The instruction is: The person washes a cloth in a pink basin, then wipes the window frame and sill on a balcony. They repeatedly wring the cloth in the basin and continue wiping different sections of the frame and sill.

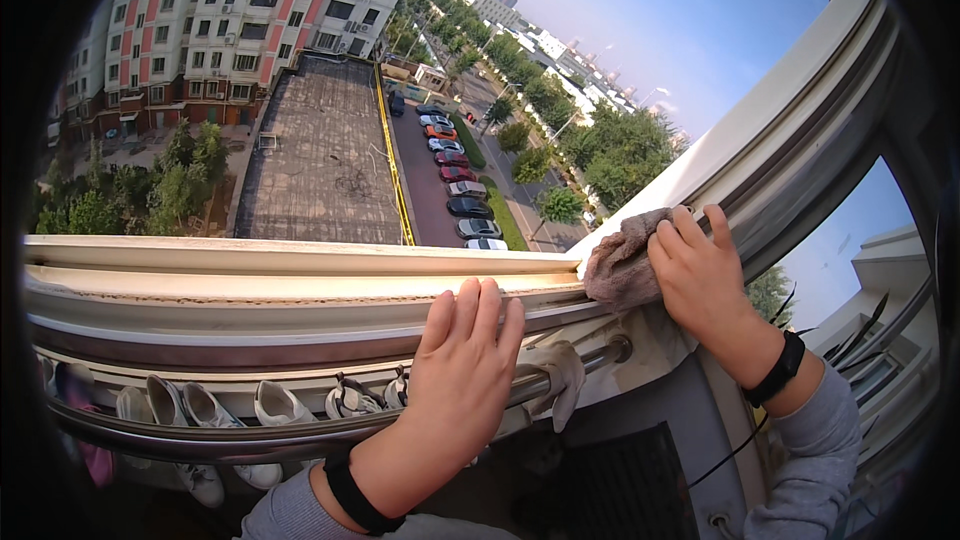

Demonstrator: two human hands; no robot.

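Bunched in my right hand (697, 262) is a greyish-brown cloth (622, 262). It presses into the corner where the window sill track (300, 292) meets the upright side frame (735, 127). My left hand (472, 345) rests with its fingertips on the inner edge of the sill, fingers slightly apart and holding nothing. Brown dirt lines the groove of the pale track to its left. Both wrists carry black bands, and the sleeves are grey.
Below the sill runs a metal rail (225, 441), with several shoes (281, 405) behind it and a pale cloth (559, 382) draped near its right end. A dark ribbed panel (622, 480) stands lower down. Outside, far below, are a flat roof (322, 157) and parked cars (469, 206).
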